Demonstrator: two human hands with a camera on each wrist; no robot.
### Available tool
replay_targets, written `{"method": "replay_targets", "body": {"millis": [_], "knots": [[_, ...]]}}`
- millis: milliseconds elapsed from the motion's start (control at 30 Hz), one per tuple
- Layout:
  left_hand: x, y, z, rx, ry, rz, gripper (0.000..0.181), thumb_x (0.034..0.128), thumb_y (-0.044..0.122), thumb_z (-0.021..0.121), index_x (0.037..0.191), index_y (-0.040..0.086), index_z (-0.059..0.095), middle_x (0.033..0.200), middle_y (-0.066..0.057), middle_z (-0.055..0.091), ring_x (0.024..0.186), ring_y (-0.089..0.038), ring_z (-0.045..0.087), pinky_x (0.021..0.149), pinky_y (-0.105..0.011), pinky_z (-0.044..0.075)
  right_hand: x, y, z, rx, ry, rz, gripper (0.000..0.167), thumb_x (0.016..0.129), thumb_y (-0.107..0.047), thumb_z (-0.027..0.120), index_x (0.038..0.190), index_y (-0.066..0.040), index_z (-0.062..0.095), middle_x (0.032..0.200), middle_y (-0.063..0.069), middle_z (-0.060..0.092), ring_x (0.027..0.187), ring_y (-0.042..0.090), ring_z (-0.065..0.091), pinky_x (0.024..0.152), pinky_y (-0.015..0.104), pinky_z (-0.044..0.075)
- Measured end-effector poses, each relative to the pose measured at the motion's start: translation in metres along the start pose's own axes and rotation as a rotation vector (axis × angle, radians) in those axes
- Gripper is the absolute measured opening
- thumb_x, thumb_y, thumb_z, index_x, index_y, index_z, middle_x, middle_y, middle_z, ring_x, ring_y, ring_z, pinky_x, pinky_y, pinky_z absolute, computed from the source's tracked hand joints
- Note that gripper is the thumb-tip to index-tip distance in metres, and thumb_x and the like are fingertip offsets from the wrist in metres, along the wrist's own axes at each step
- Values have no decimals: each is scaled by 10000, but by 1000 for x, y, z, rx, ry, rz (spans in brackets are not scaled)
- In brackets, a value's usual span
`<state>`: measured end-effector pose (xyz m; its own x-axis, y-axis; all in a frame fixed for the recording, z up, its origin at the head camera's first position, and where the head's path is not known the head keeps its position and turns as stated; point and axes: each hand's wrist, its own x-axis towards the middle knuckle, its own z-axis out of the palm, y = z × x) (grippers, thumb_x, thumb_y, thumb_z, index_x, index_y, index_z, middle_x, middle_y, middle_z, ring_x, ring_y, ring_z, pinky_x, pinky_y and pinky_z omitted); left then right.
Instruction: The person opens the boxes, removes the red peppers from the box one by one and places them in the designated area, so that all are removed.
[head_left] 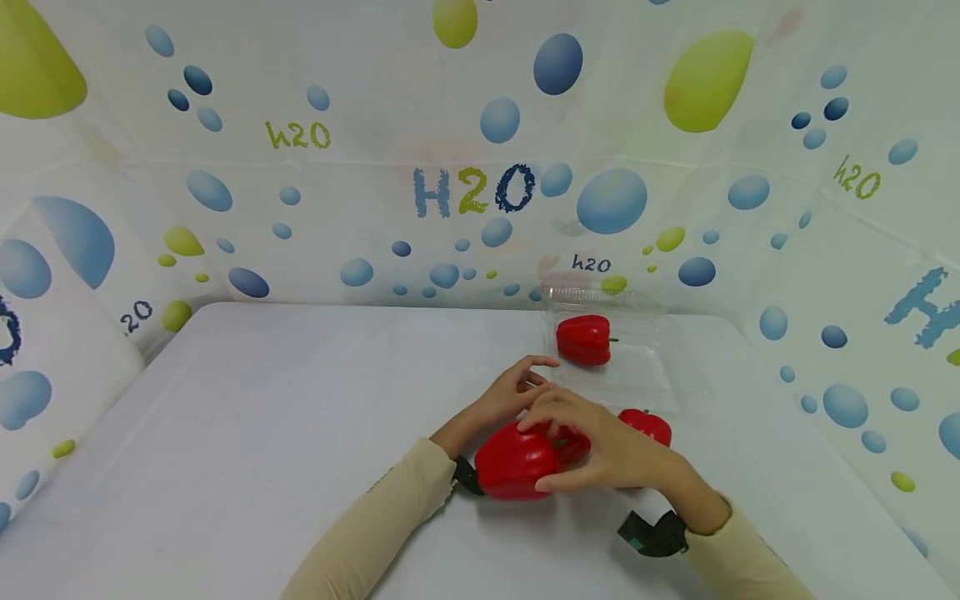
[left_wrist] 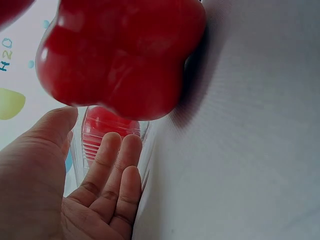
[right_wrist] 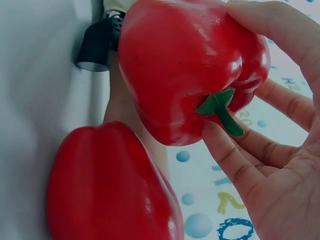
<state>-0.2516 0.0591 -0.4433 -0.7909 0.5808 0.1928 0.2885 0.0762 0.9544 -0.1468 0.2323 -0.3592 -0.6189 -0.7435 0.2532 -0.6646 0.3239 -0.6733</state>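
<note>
My right hand (head_left: 607, 442) grips a red bell pepper (head_left: 512, 463) with a green stem, thumb on one side and fingers on the other. In the right wrist view, a fingertip touches the held pepper (right_wrist: 175, 65) next to its stem. Just beyond it, my left hand (head_left: 513, 392) has loosely extended fingers and holds nothing. Left fingers (left_wrist: 102, 162) and thumb stand apart in the left wrist view, beside the lobed end of a large pepper (left_wrist: 120, 60). Another red pepper (head_left: 576, 446) shows partly behind the right fingers.
At the back, a clear plastic container (head_left: 645, 367) stands with its lid raised and a red pepper (head_left: 583, 340) in it. One more pepper (head_left: 647, 425) is partly hidden behind the right hand. A white cloth covers the table (head_left: 300, 417); a printed curtain (head_left: 360, 208) hangs behind.
</note>
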Motion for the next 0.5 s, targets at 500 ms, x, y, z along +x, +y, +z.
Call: {"method": "replay_targets", "body": {"millis": [500], "knots": [[0,0,-1,36,-13,-22,414,996,174,551,1394,130,448,1147,-195,640,952,-229,660,749,-261,538,-1,2,6,-6,-89,50,572,757,-293,826,1257,-235,553,1237,-10,545,1036,142,563,803,319,562]]}}
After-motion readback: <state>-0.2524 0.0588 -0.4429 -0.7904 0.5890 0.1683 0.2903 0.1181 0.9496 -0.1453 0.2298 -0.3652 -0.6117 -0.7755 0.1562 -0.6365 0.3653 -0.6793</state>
